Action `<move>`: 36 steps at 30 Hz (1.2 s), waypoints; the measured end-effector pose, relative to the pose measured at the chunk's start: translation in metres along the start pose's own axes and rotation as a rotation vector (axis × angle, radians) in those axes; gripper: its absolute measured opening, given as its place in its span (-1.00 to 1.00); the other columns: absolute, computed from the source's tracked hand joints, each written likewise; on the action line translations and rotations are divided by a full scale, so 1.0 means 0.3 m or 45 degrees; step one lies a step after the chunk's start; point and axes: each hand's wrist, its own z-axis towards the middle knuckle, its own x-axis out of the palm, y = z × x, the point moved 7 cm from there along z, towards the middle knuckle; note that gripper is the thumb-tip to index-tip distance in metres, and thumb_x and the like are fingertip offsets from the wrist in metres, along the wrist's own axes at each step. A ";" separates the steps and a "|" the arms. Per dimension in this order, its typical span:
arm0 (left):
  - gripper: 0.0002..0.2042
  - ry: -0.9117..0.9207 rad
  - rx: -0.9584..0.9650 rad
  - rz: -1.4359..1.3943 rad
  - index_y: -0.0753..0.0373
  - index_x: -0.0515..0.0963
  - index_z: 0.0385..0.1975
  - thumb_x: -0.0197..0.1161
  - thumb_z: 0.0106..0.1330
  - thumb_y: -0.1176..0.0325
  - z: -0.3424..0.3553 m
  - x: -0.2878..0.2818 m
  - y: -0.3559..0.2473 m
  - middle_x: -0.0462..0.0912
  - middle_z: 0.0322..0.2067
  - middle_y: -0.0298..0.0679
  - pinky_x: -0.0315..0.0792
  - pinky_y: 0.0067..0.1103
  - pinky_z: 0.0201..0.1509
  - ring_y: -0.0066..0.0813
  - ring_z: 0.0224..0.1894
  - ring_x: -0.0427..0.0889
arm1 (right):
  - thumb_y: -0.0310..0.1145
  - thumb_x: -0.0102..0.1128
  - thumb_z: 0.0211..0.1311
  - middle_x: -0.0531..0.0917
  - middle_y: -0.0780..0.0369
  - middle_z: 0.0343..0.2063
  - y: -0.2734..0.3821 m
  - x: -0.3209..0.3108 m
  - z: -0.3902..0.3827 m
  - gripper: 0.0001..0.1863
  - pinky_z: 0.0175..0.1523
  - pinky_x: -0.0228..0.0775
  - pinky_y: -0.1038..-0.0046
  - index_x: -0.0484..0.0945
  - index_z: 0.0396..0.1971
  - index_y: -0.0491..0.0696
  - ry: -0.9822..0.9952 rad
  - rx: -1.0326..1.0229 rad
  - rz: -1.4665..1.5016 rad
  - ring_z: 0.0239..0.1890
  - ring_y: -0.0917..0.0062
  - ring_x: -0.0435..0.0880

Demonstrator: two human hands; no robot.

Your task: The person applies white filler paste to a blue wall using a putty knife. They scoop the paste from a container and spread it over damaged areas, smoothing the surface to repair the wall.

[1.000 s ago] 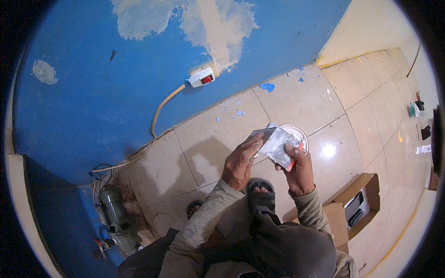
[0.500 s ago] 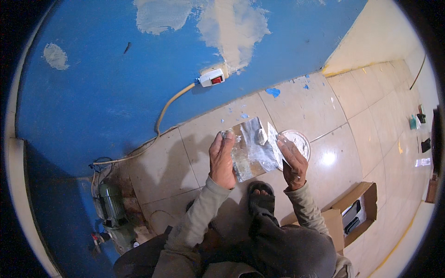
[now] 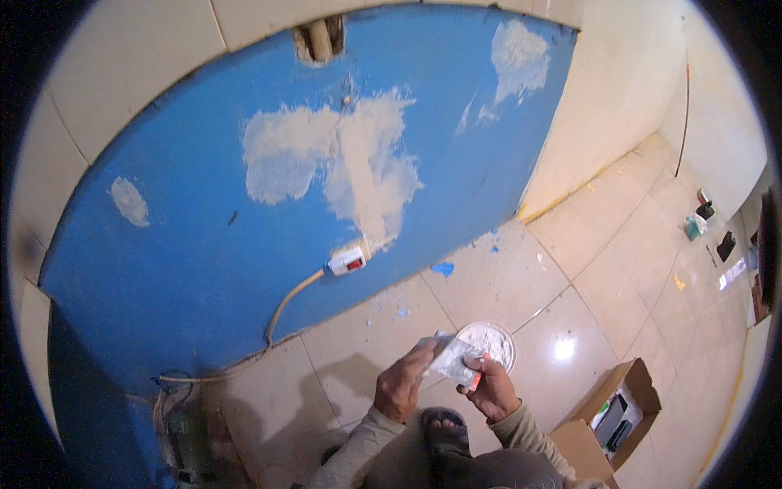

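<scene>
Low in front of me, my left hand (image 3: 399, 383) is closed on a flat, putty-smeared plate (image 3: 442, 335), tilted so that little of its face shows. Facing it, my right hand (image 3: 491, 391) grips a putty scraper (image 3: 456, 361) with a grey, smeared blade and a bit of orange by the fingers. The two tools overlap between my hands; whether they touch I cannot tell. Just beyond them on the floor is a round tub of white putty (image 3: 494, 341), partly covered by the scraper. The blue wall (image 3: 195, 269) ahead bears dried putty patches (image 3: 281, 155).
A white plug with a red switch (image 3: 349, 259) sits low on the wall, its cable (image 3: 285, 306) running down to a green motor pump (image 3: 187, 440) at the left. An open cardboard box (image 3: 643, 391) with dark items stands at right. Blue paint flakes (image 3: 442, 269) lie on the tiled floor.
The view has tilted up, showing more wall and putting both hands lower in it. The plate has turned from face-on to steeply tilted, and the scraper's blade now shows its flat side.
</scene>
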 end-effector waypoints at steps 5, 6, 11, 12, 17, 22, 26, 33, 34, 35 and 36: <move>-0.76 -0.038 0.061 0.213 0.29 0.46 -0.06 0.11 0.28 0.58 -0.005 -0.051 0.042 0.64 -0.14 0.00 0.52 -0.38 0.00 -0.15 -0.05 0.65 | -0.37 0.13 0.27 0.63 0.24 -0.21 0.084 0.091 -0.016 -0.72 -0.37 0.42 0.44 0.46 -0.05 -0.11 0.195 -0.026 0.138 -0.26 0.53 0.60; -0.81 -0.105 -0.202 0.124 0.29 0.46 -0.08 0.09 0.33 0.52 -0.015 -0.076 0.081 0.64 -0.17 -0.04 0.51 -0.42 -0.04 -0.21 -0.10 0.65 | -0.37 0.13 0.27 0.63 0.24 -0.21 0.107 0.132 -0.028 -0.72 -0.35 0.43 0.44 0.46 -0.05 -0.10 0.216 -0.059 0.164 -0.26 0.52 0.60; -0.79 -0.433 -0.988 -0.844 0.27 0.46 -0.20 0.05 0.46 0.24 -0.019 -0.098 0.183 0.55 -0.33 -0.33 0.41 -0.57 -0.16 -0.52 -0.22 0.54 | -0.46 -0.07 0.37 0.51 0.13 0.18 0.245 0.334 -0.120 -0.64 0.13 0.42 0.25 0.48 0.11 -0.16 0.564 -1.071 -1.327 0.18 0.34 0.52; -0.80 -0.479 -1.066 -1.152 0.27 0.46 -0.20 0.08 0.44 0.25 0.001 -0.087 0.178 0.54 -0.33 -0.36 0.42 -0.57 -0.14 -0.54 -0.20 0.53 | -0.49 -0.06 0.35 0.51 0.13 0.18 0.241 0.366 -0.133 -0.63 0.16 0.40 0.24 0.48 0.12 -0.14 0.606 -1.290 -1.574 0.18 0.30 0.51; -0.78 -0.387 -1.185 -1.278 0.26 0.48 -0.13 0.08 0.44 0.24 0.046 -0.110 0.124 0.56 -0.23 -0.30 0.49 -0.51 -0.04 -0.54 -0.13 0.53 | -0.71 -0.06 0.13 0.53 0.17 0.16 0.182 0.376 -0.128 -0.43 0.27 0.29 0.15 0.49 0.16 0.01 0.518 -1.757 -1.924 0.22 0.18 0.46; -0.68 -0.602 -0.937 -0.931 0.33 0.43 -0.02 0.03 0.43 0.21 0.092 -0.224 0.068 0.55 -0.17 -0.19 0.48 -0.34 -0.06 -0.30 -0.12 0.58 | -0.67 -0.04 0.08 0.63 0.10 0.01 0.201 0.237 -0.047 -0.45 0.13 0.45 0.24 0.49 0.13 -0.05 0.232 -1.588 -1.965 0.05 0.23 0.61; -0.65 -0.575 -0.587 -0.095 0.35 0.44 -0.04 0.00 0.46 0.16 0.141 -0.309 -0.037 0.56 -0.24 -0.09 0.46 -0.38 -0.06 -0.21 -0.19 0.58 | -0.57 -0.02 0.17 0.65 0.09 -0.20 0.156 0.094 0.024 -0.66 -0.19 0.55 0.25 0.48 -0.03 -0.19 -0.015 -0.639 -0.906 -0.24 0.31 0.67; -0.80 -0.151 0.218 0.205 0.20 0.48 -0.07 0.11 0.33 0.48 0.154 -0.149 -0.183 0.64 -0.04 -0.07 0.53 -0.29 0.08 -0.11 0.03 0.63 | -0.46 0.12 0.19 0.61 0.20 -0.24 0.043 0.167 0.083 -0.75 -0.45 0.53 0.37 0.45 -0.12 -0.12 0.333 0.131 0.062 -0.33 0.39 0.64; -0.78 -0.134 0.310 0.237 0.19 0.48 -0.09 0.14 0.28 0.54 0.164 -0.151 -0.200 0.64 -0.05 -0.07 0.54 -0.27 0.06 -0.11 0.01 0.65 | -0.47 0.09 0.20 0.61 0.16 -0.21 0.044 0.171 0.096 -0.71 -0.42 0.54 0.31 0.43 -0.06 -0.14 0.443 0.163 0.128 -0.32 0.36 0.65; -0.77 -0.156 0.323 0.244 0.19 0.48 -0.09 0.16 0.25 0.54 0.172 -0.160 -0.199 0.64 -0.04 -0.06 0.54 -0.28 0.05 -0.11 0.01 0.65 | -0.48 0.05 0.20 0.61 0.12 -0.19 0.053 0.171 0.103 -0.67 -0.38 0.55 0.24 0.41 -0.01 -0.16 0.546 0.192 0.193 -0.31 0.34 0.65; -0.75 -0.177 0.337 0.249 0.19 0.49 -0.10 0.18 0.23 0.55 0.178 -0.171 -0.192 0.63 -0.03 -0.06 0.55 -0.28 0.05 -0.10 0.01 0.65 | -0.49 0.01 0.21 0.61 0.08 -0.16 0.065 0.175 0.108 -0.62 -0.34 0.56 0.17 0.39 0.05 -0.19 0.647 0.220 0.258 -0.29 0.31 0.66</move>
